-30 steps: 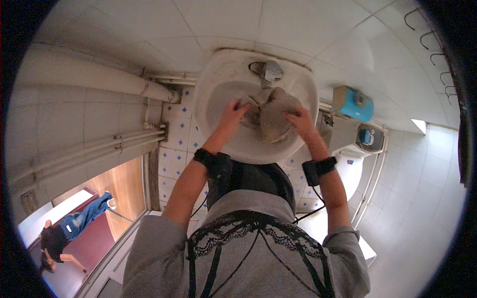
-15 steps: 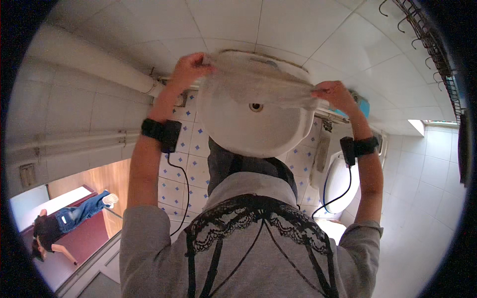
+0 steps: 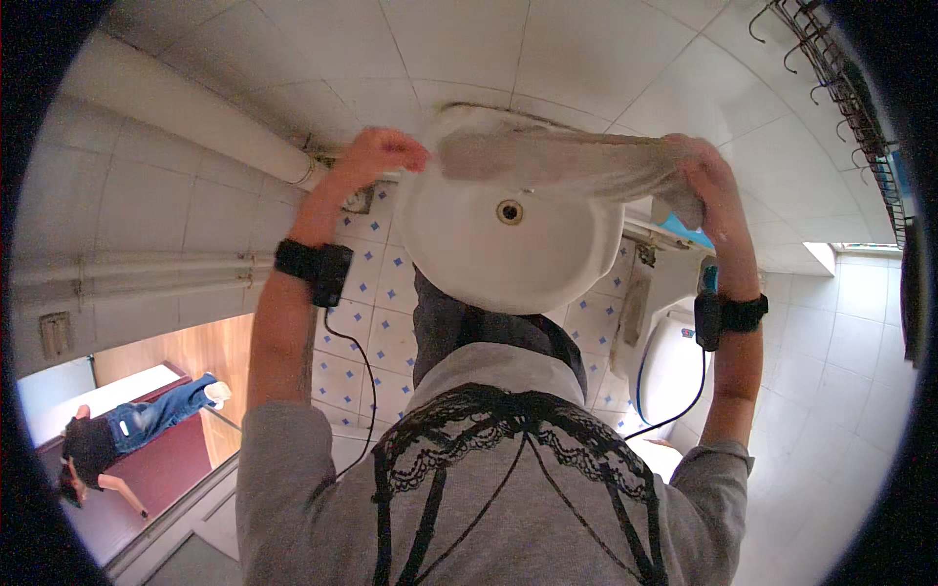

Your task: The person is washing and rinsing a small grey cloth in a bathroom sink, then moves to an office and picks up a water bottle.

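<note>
My right hand (image 3: 707, 171) is closed on one end of a thin greyish cloth (image 3: 576, 156). The cloth stretches leftward, blurred by motion, over the back of a white washbasin (image 3: 489, 269), and a loose part of it hangs below the right hand. Just off the cloth's left end is my left hand (image 3: 383, 154), its fingers curled together with nothing visible in them. A dark round drain (image 3: 509, 212) shows in the basin below the cloth.
A toilet (image 3: 669, 366) stands to the right of the basin, and a blue object (image 3: 684, 230) lies behind the right hand. Pipes (image 3: 176, 264) run along the left wall. Hooks (image 3: 816, 59) hang at upper right. Another person (image 3: 127, 430) is beyond the doorway at lower left.
The cloth was spread between both hands. Now its left end is free of my left hand, and my right hand has moved right, gathering the cloth into a narrower strip.
</note>
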Action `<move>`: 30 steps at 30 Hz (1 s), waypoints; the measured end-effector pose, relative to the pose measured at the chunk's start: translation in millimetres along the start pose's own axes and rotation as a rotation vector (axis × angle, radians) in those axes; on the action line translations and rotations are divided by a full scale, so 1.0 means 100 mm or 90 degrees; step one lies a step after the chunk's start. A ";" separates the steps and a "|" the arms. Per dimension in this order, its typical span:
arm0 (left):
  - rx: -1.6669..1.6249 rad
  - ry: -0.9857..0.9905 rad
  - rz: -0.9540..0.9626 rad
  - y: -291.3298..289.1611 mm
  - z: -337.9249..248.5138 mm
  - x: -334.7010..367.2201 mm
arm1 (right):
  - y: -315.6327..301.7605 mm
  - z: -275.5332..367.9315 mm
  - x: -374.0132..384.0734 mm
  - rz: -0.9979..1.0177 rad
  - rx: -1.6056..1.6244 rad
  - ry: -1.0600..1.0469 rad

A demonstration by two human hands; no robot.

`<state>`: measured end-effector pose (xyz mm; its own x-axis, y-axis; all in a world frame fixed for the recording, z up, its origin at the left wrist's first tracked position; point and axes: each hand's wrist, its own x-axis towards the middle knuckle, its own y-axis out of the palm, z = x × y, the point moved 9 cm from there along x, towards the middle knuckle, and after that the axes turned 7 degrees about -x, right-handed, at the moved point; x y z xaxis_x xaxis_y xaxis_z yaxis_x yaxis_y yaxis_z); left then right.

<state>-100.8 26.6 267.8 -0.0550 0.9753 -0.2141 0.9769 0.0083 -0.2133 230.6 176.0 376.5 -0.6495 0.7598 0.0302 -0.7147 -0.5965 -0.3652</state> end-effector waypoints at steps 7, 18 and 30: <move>-0.252 -0.224 0.165 1.42 1.77 0.53 | -0.20 0.16 -0.32 -0.056 0.092 0.044; -0.720 -0.280 0.279 2.49 2.25 1.35 | -0.85 0.36 -1.31 -0.243 0.132 0.034; -0.741 -0.350 0.411 2.51 2.28 1.26 | -0.76 0.08 -1.36 -0.258 0.166 0.114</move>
<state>90.8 101.5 -30.7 0.6450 0.6732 -0.3617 0.4565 0.0402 0.8888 371.1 116.4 407.9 -0.2689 0.9620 -0.0472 -0.9556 -0.2726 -0.1117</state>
